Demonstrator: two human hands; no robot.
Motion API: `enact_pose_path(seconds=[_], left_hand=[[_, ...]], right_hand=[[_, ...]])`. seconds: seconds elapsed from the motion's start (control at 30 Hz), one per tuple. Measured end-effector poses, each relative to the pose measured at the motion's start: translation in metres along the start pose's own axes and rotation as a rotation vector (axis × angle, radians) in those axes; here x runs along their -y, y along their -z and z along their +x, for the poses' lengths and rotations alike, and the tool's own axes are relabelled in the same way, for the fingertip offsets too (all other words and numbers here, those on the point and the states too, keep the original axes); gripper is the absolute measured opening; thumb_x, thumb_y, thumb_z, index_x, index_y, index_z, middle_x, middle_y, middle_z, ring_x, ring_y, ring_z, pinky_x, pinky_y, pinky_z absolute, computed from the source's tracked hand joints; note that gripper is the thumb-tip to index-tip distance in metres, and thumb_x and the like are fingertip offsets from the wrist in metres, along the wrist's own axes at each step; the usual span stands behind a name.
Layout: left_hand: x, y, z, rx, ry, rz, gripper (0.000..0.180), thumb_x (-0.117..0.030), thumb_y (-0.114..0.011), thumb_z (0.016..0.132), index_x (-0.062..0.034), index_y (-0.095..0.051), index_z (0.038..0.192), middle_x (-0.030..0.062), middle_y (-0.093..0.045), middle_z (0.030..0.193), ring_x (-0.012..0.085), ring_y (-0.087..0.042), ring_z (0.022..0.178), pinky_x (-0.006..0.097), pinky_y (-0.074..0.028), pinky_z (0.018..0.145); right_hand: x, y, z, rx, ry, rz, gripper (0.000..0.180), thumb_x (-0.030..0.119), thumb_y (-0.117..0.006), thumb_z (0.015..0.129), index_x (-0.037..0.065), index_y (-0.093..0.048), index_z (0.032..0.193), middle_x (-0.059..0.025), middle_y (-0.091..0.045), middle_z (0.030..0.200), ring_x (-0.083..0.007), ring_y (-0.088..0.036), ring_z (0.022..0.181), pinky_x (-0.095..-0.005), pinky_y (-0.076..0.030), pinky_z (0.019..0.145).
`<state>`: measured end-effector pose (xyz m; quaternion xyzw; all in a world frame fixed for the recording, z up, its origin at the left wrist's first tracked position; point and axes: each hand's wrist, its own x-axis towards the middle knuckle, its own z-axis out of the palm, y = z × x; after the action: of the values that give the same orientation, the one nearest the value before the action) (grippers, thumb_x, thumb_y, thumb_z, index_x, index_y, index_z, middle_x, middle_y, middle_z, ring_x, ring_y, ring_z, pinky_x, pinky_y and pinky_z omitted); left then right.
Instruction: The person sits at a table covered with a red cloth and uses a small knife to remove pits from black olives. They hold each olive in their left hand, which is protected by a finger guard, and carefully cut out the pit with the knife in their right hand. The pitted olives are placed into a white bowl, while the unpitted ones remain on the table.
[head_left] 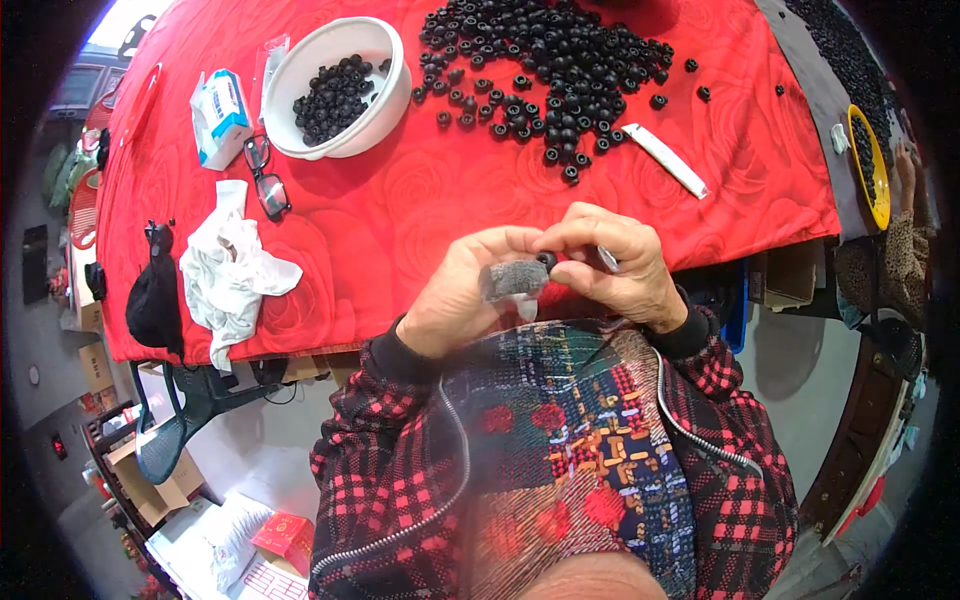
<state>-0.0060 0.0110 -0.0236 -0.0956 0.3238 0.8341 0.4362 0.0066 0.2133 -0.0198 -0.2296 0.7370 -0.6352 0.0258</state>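
Observation:
Close to my body, at the table's near edge, my two hands meet. My left hand is closed around a small grey, rough-looking piece with a clear or whitish bit hanging under it; its exact kind is unclear. Between the fingertips of both hands is a small round black part with a hole, pinched by my right hand. A small silvery-white thing also shows among my right fingers. Beyond my hands lies a large heap of similar black parts. A white bowl holds more of them.
On the red tablecloth lie a white strip-shaped packet, black-framed glasses, a tissue pack, a white cloth and a black face mask. A yellow bowl and another person's patterned sleeve are at far right.

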Motion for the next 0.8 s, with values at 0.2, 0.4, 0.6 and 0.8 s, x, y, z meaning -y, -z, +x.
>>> enact_pose_path(seconds=[0.2, 0.4, 0.6, 0.8], left_hand=[[0.002, -0.002, -0.009, 0.101, -0.071, 0.455, 0.030, 0.014, -0.051, 0.079, -0.0018, -0.061, 0.102, -0.0001, -0.060, 0.083, 0.0048, -0.056, 0.074, 0.020, -0.046, 0.062], [0.005, -0.014, -0.013, 0.073, -0.121, 0.280, 0.020, 0.001, -0.059, 0.088, -0.0003, -0.062, 0.108, -0.0009, -0.060, 0.083, 0.0047, -0.055, 0.073, 0.019, -0.046, 0.064], [0.010, -0.016, -0.014, -0.005, -0.252, 0.299, 0.020, -0.003, -0.060, 0.089, 0.0014, -0.062, 0.109, -0.0001, -0.061, 0.085, 0.0052, -0.057, 0.075, 0.019, -0.047, 0.064], [0.005, -0.021, -0.010, -0.049, -0.378, 0.525, 0.022, 0.002, -0.062, 0.086, 0.0019, -0.063, 0.108, 0.0021, -0.059, 0.091, 0.0063, -0.058, 0.077, 0.019, -0.049, 0.065]], right_hand=[[-0.001, -0.004, -0.003, -0.072, 0.182, -0.087, 0.029, 0.000, -0.074, 0.070, 0.002, -0.067, 0.098, -0.0087, -0.060, 0.078, -0.0211, -0.061, 0.067, -0.0311, -0.048, 0.058], [0.008, -0.004, -0.004, -0.165, 0.335, -0.205, 0.035, -0.007, -0.077, 0.062, -0.002, -0.067, 0.095, -0.0091, -0.065, 0.080, -0.0180, -0.059, 0.062, -0.0278, -0.044, 0.050], [0.015, -0.001, -0.011, -0.151, 0.203, -0.212, 0.038, 0.000, -0.073, 0.068, -0.001, -0.060, 0.103, -0.0121, -0.061, 0.083, -0.0215, -0.061, 0.069, -0.0304, -0.047, 0.059], [0.015, 0.010, -0.016, -0.099, -0.101, 0.088, 0.021, 0.003, -0.051, 0.086, -0.003, -0.053, 0.106, -0.0135, -0.056, 0.087, -0.0228, -0.056, 0.074, -0.0315, -0.043, 0.065]])
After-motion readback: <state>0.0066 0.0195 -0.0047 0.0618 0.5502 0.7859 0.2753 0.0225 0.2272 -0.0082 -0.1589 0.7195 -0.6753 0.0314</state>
